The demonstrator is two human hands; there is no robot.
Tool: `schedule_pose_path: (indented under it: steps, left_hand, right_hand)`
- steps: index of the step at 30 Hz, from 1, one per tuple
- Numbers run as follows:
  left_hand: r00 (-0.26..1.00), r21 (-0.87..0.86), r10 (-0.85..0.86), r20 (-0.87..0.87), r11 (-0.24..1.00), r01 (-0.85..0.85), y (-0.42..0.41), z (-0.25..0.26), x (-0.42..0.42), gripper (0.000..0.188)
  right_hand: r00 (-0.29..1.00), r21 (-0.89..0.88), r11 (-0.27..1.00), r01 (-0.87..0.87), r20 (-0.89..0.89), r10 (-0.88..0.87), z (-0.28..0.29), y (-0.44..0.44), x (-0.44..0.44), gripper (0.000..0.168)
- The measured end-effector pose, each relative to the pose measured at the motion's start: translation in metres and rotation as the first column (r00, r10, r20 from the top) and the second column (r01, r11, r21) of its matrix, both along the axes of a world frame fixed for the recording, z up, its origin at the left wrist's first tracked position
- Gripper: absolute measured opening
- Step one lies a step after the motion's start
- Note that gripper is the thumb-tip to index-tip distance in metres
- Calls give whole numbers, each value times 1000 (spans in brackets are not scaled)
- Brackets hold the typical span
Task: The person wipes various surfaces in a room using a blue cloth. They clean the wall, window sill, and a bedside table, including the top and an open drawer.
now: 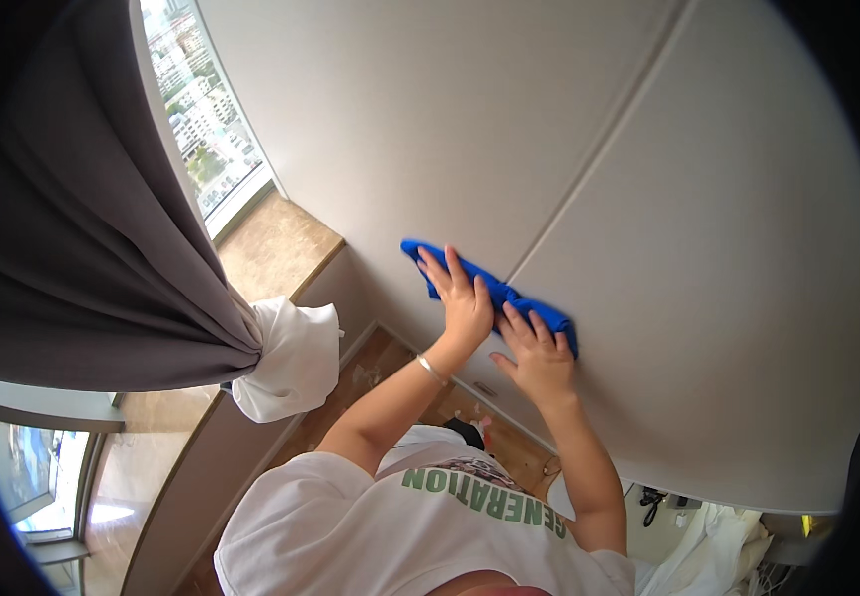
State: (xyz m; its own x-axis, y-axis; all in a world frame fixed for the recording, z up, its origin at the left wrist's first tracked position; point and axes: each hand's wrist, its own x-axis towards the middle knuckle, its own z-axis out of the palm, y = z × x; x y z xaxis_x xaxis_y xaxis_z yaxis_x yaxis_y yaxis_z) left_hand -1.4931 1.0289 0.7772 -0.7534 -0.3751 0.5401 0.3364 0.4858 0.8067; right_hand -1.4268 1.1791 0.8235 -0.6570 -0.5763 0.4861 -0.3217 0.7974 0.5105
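Note:
A folded blue cloth [508,292] lies flat against the pale wall [430,149], just below the lower end of a long straight seam. My left hand [462,302], with a bracelet on its wrist, presses the cloth's left part with spread fingers. On the right part rest the fingertips of my right hand [539,356], its thumb apart and off the cloth. Both palms face the wall, and neither hand is closed around the cloth. The cloth's middle bunches up between the hands.
At left a dark grey curtain [102,246] is gathered with a white cloth [292,357] beside a stone window sill [281,238]. Small scraps lie on the wooden floor [508,439] below. White fabric [705,551] and a black cord [651,506] show at lower right.

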Motion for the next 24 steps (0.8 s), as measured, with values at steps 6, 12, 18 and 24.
schedule_pose_path:
  steps: [6, 12, 18, 24]
  left_hand:
    - [938, -166, 92, -334, 974, -155, -46, 121, -40, 82]
    - [898, 56, 217, -383, 976, -212, -84, 110, -67, 85]
    - [968, 191, 244, -64, 955, -228, -113, -20, -79, 74]
    - [946, 285, 25, 322, 951, -123, -87, -103, -45, 68]
  right_hand:
    - [982, -184, 981, 56, -166, -87, 90, -53, -24, 56]
    - [963, -109, 994, 23, -265, -51, 62, -98, -58, 61]
    - [997, 32, 999, -39, -71, 42, -19, -126, -69, 67]
    - [978, 32, 993, -114, 181, 106, -66, -104, -55, 67]
